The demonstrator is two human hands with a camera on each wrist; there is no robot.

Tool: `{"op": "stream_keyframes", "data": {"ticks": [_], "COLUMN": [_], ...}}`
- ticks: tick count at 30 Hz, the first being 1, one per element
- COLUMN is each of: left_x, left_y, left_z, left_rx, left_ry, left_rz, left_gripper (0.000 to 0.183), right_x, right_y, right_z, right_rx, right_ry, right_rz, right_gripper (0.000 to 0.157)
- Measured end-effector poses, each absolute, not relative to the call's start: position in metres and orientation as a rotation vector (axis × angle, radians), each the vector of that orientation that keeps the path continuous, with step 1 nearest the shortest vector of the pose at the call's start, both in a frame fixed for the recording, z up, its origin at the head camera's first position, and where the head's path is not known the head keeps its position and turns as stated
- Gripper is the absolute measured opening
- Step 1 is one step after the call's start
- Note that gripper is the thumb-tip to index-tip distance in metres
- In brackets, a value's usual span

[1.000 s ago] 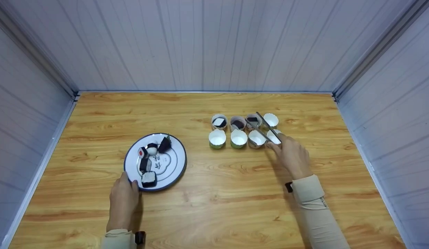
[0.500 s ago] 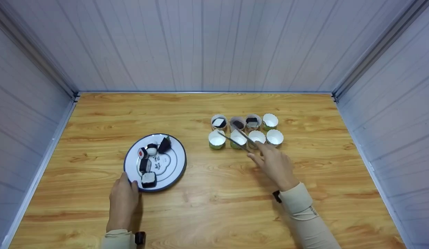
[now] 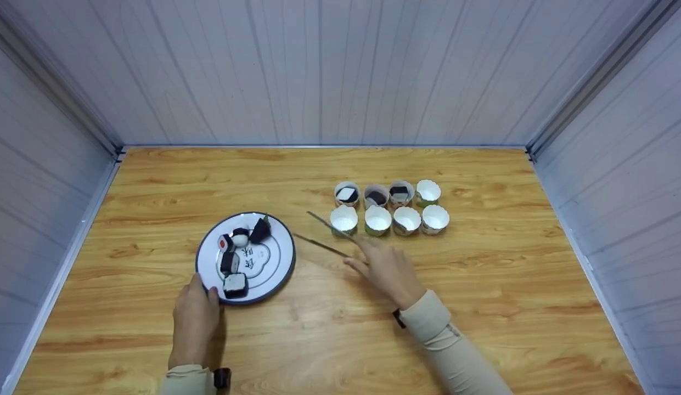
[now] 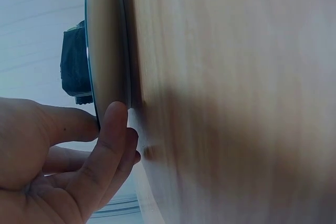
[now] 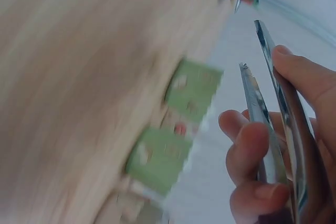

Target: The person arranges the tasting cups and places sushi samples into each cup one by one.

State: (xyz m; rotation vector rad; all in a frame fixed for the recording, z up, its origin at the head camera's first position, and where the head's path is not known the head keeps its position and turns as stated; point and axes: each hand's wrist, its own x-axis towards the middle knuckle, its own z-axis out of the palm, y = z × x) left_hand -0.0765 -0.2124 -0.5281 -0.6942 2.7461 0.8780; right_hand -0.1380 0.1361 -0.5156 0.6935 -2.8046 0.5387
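My left hand pinches the near-left rim of a round white plate with a blue edge, thumb on top and fingers beneath in the left wrist view. Several sushi pieces lie along the plate's left and far side: a white-topped block, a black-wrapped piece, a red-centred roll, a white rounded piece and a dark triangle. Between plate and cups, my right hand holds metal tongs, their arms spread with nothing between them and tips towards the plate.
Two rows of small paper cups stand right of centre. Dark pieces show in the back-left cup, the one beside it and the third; the front cups show white insides. Pale panel walls enclose the wooden table.
My right hand has carried the spread tongs leftwards from above the right-hand cups to beside the plate. My left hand and the plate have stayed put.
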Motion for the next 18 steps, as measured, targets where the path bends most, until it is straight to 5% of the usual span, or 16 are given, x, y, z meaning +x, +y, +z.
{"op": "stream_keyframes", "data": {"ticks": [18], "left_x": [-0.073], "left_y": [-0.214], "left_z": [-0.528], "left_rx": [-0.635], "left_ry": [2.787], "left_rz": [0.879], "left_gripper": [0.052], "right_x": [-0.141], "right_y": [0.067], "right_z": [-0.525], "right_rx": [0.758], "right_ry": [-2.908], "right_rz": [0.513], "right_gripper": [0.049]}}
